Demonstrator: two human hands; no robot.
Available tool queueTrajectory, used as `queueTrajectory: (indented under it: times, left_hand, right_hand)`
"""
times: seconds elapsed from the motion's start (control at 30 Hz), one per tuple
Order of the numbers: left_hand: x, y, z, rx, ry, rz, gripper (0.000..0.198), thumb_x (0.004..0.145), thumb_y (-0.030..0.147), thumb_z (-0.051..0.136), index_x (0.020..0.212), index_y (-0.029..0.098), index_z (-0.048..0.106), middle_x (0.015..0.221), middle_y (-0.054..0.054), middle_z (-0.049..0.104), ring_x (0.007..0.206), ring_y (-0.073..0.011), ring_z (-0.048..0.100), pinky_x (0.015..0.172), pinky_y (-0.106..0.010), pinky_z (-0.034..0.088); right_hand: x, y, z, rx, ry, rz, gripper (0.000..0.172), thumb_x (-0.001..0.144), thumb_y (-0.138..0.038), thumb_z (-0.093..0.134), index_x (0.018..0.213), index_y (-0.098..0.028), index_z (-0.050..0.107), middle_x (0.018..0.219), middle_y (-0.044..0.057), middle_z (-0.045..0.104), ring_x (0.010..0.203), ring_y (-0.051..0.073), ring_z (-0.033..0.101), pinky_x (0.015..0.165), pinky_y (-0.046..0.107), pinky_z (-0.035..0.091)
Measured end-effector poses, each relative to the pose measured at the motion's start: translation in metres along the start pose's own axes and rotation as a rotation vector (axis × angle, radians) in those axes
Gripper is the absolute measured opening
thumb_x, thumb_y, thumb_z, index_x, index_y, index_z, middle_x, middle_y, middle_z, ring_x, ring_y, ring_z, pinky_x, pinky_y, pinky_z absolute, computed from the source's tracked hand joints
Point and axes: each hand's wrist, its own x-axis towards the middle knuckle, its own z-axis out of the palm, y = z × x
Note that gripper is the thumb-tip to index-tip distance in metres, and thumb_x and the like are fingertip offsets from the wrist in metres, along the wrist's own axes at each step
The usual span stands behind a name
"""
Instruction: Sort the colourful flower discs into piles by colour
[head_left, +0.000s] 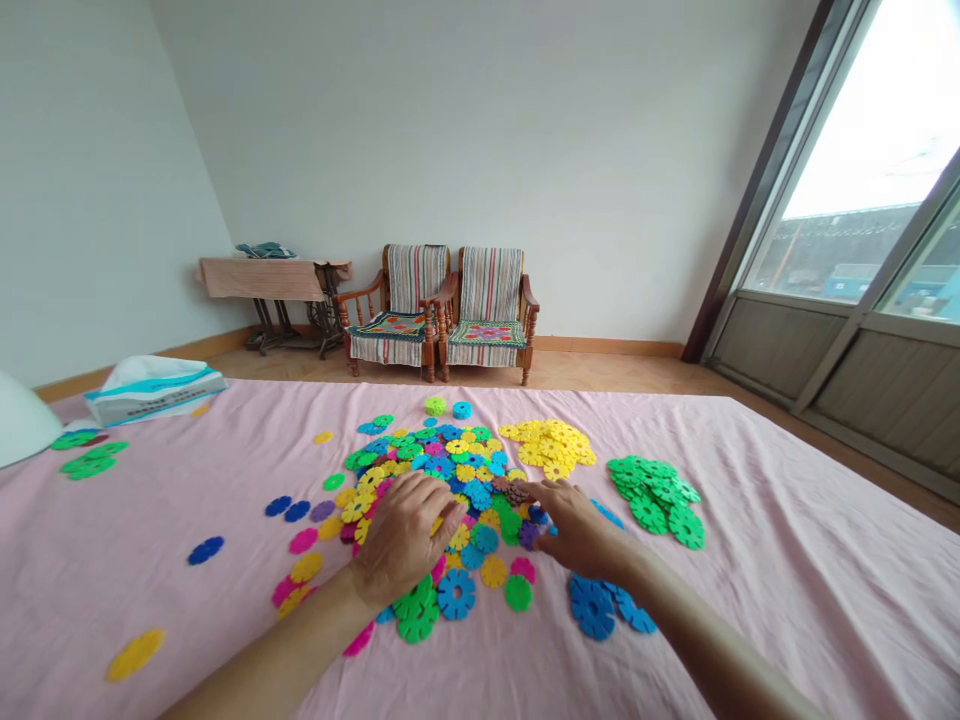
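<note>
Left hand [405, 540]: palm down on a mixed heap of plastic snowflake discs [442, 470], fingers loosely curved, hold unclear. Right hand [577, 530]: half open, fingers reaching the heap's right edge, hold unclear. Heap at frame centre on a pink bedsheet [787, 600]. Nearby, separate piles: yellow discs [547, 447] upper right, green discs [652, 497] right, blue discs [596, 605] below right hand.

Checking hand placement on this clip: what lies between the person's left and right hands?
In the head view, a mixed heap of yellow, blue, green and purple plastic discs lies between the left hand and the right hand, on a pink sheet.
</note>
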Motion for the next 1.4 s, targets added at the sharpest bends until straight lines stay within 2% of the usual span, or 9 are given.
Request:
queueTrajectory:
  times: [0.27,0.43,0.6,0.7,0.83,0.97,1.2,1.3,1.4]
  left_hand:
    - [-0.003,-0.025,0.01,-0.111,0.154,-0.19,0.017,0.089,0.02,0.046,0.094,0.019,0.062,0.096,-0.007,0.065,0.096,-0.0214,0.058,0.087,-0.039,0.047]
    - [-0.005,-0.031,0.014,-0.024,0.108,-0.203,0.026,0.083,0.013,0.049,0.104,0.02,0.062,0.105,-0.007,0.064,0.101,-0.0237,0.056,0.092,-0.043,0.044]
    - [-0.005,-0.027,0.013,-0.02,0.055,-0.221,0.017,0.08,0.01,0.05,0.088,0.02,0.061,0.092,-0.005,0.063,0.093,-0.0225,0.057,0.084,-0.039,0.046]
    - [-0.005,-0.026,0.012,-0.026,0.042,-0.237,0.017,0.077,0.008,0.049,0.083,0.02,0.058,0.087,-0.004,0.061,0.089,-0.0219,0.057,0.082,-0.038,0.046]
    - [-0.003,-0.026,0.011,-0.004,0.022,-0.255,0.017,0.074,0.005,0.048,0.078,0.02,0.054,0.083,-0.004,0.058,0.087,-0.0222,0.055,0.079,-0.037,0.045]
    - [-0.003,-0.025,0.011,0.007,0.0,-0.277,0.015,0.073,0.005,0.047,0.075,0.019,0.052,0.082,-0.005,0.056,0.086,-0.0224,0.054,0.078,-0.037,0.045]
    - [-0.006,-0.026,0.014,-0.009,0.039,-0.296,0.017,0.074,0.005,0.049,0.083,0.019,0.052,0.087,-0.005,0.058,0.089,-0.0224,0.056,0.079,-0.037,0.047]
    - [-0.006,-0.025,0.014,-0.024,0.089,-0.291,0.024,0.075,0.005,0.05,0.094,0.019,0.053,0.093,-0.006,0.061,0.092,-0.0229,0.057,0.081,-0.038,0.048]
    - [-0.005,-0.025,0.014,-0.026,0.075,-0.26,0.021,0.076,0.006,0.049,0.091,0.02,0.055,0.09,-0.005,0.061,0.091,-0.0221,0.058,0.081,-0.037,0.047]
  right_hand:
    - [0.021,-0.011,0.021,0.124,0.042,0.026,0.064,0.065,-0.003,0.06,0.128,-0.015,0.053,0.11,0.012,0.06,0.092,0.02,0.058,0.084,0.031,0.045]
    - [0.031,-0.022,0.035,0.186,0.141,-0.012,0.047,0.067,-0.001,0.056,0.112,-0.014,0.06,0.113,0.012,0.059,0.084,0.016,0.06,0.077,0.028,0.048]
    - [0.051,-0.033,0.03,0.199,0.183,-0.042,0.036,0.072,-0.004,0.054,0.103,-0.017,0.065,0.096,0.006,0.067,0.078,0.015,0.061,0.073,0.026,0.047]
    - [0.072,-0.038,0.031,0.142,0.235,-0.026,0.03,0.078,-0.007,0.05,0.101,-0.017,0.067,0.096,0.007,0.068,0.085,0.017,0.062,0.078,0.028,0.046]
    - [0.097,-0.047,0.041,0.069,0.202,-0.146,0.037,0.08,-0.01,0.053,0.114,-0.019,0.062,0.112,0.008,0.065,0.108,0.021,0.054,0.095,0.033,0.037]
    - [0.109,-0.054,0.051,0.038,0.158,-0.147,0.043,0.076,-0.011,0.056,0.118,-0.02,0.06,0.112,0.01,0.063,0.109,0.025,0.051,0.092,0.038,0.037]
    - [0.109,-0.057,0.051,0.139,0.27,-0.013,0.024,0.075,-0.012,0.056,0.097,-0.017,0.063,0.096,0.008,0.065,0.091,0.02,0.058,0.081,0.03,0.042]
    - [0.095,-0.053,0.039,0.196,0.309,0.031,0.016,0.08,-0.016,0.051,0.089,-0.015,0.064,0.085,0.006,0.066,0.078,0.017,0.059,0.071,0.026,0.043]
    - [0.067,-0.039,0.017,0.241,0.318,0.054,0.02,0.083,-0.02,0.046,0.086,-0.015,0.065,0.075,0.004,0.065,0.068,0.015,0.058,0.063,0.024,0.042]
